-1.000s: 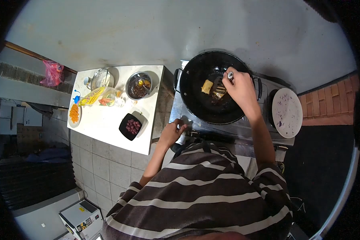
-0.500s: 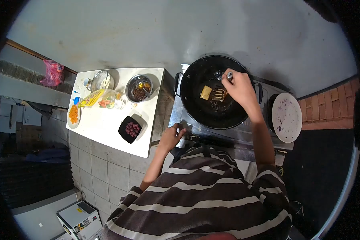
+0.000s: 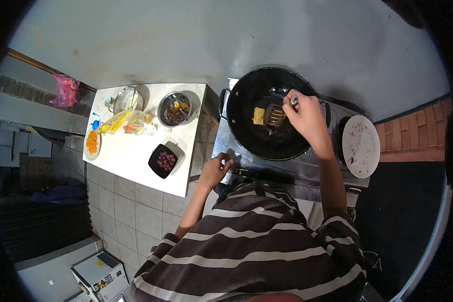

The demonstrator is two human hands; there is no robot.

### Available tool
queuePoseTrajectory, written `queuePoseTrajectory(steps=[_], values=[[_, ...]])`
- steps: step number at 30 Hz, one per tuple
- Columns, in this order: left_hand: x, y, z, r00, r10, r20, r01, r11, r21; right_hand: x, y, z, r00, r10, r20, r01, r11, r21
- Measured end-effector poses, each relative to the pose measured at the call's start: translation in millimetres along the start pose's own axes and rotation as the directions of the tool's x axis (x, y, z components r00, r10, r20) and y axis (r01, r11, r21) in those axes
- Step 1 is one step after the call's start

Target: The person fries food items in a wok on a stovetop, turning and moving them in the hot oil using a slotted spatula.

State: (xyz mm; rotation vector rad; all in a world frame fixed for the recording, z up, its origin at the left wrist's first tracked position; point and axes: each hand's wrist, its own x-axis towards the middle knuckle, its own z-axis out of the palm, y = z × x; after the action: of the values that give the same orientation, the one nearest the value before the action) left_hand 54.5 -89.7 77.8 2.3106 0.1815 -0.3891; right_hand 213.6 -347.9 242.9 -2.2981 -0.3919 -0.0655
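Note:
My right hand [image 3: 306, 117] is closed around the handle of a slotted turner [image 3: 275, 116], whose metal head is down inside a deep black pan [image 3: 251, 143]. Just left of the turner's head lies a yellow block-shaped piece of food [image 3: 258, 116]; I cannot tell exactly what it is. Dark, shiny liquid or grease shows on the pan's bottom. My left hand [image 3: 214, 172] rests at the front left edge of the stove [image 3: 221, 146], its fingers loosely bent and apart, with nothing visible in them.
Right of the pan is a white plate [image 3: 361, 146] with purple bits. The white table [image 3: 131, 166] at left carries a metal bowl [image 3: 174, 109], a glass bowl [image 3: 128, 100], a plastic bag [image 3: 128, 123], a black dish [image 3: 163, 161] of dark red pieces and a plate of orange bits [image 3: 91, 144].
The turner's head has shifted slightly, showing its slotted face more squarely beside the yellow piece. My right hand has moved a little right and down. My left hand stays put.

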Motion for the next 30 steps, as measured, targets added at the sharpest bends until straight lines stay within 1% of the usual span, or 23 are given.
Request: queuePoseTrajectory(steps=[1, 3, 4, 6, 9, 15, 16, 17, 22, 24, 30], values=[[0, 1, -1, 1.000, -0.003, 0.005, 0.003, 1.000, -0.002, 0, -4, -2, 1.000, 0.001, 0.000, -0.001, 1.000, 0.000], [-1, 1, 0, 1.000, -0.005, 0.009, 0.005, 1.000, -0.003, -1, -10, -4, 0.998, 0.055, 0.025, -0.053, 0.997, -0.058], [-1, 0, 0, 1.000, -0.004, 0.007, 0.004, 1.000, 0.008, -2, -11, -3, 0.998, 0.054, 0.025, -0.053, 0.997, -0.058], [0, 1, 1, 1.000, -0.001, 0.002, 0.001, 1.000, 0.017, -2, -13, -1, 0.999, 0.031, 0.039, -0.026, 0.992, -0.120], [-1, 3, -1, 1.000, -0.017, 0.015, 0.017, 1.000, 0.001, -4, -18, 1, 0.996, 0.045, 0.078, -0.033, 0.989, -0.143], [-3, 2, 0, 1.000, 0.022, -0.016, -0.023, 0.999, -0.032, -10, -14, 10, 0.995, 0.031, 0.099, -0.018, 0.992, -0.127], [-3, 3, -1, 1.000, -0.003, 0.000, 0.003, 1.000, -0.021, -11, -12, 12, 0.995, 0.030, 0.099, -0.017, 0.992, -0.128], [-3, 4, -2, 0.999, -0.029, 0.015, 0.029, 1.000, -0.009, -14, -10, 14, 0.997, 0.017, 0.071, -0.008, 0.993, -0.122], [-2, 2, -2, 1.000, -0.011, 0.012, 0.011, 1.000, -0.001, -23, -6, 22, 1.000, 0.025, -0.004, -0.025, 0.994, -0.110], [0, 1, -3, 1.000, -0.005, 0.012, 0.005, 1.000, 0.001, -24, -5, 25, 0.998, -0.005, -0.059, -0.001, 0.994, -0.110], [2, 0, -4, 1.000, -0.006, 0.013, 0.006, 1.000, -0.008, -19, -4, 23, 0.997, -0.039, -0.060, 0.035, 0.997, -0.073]])
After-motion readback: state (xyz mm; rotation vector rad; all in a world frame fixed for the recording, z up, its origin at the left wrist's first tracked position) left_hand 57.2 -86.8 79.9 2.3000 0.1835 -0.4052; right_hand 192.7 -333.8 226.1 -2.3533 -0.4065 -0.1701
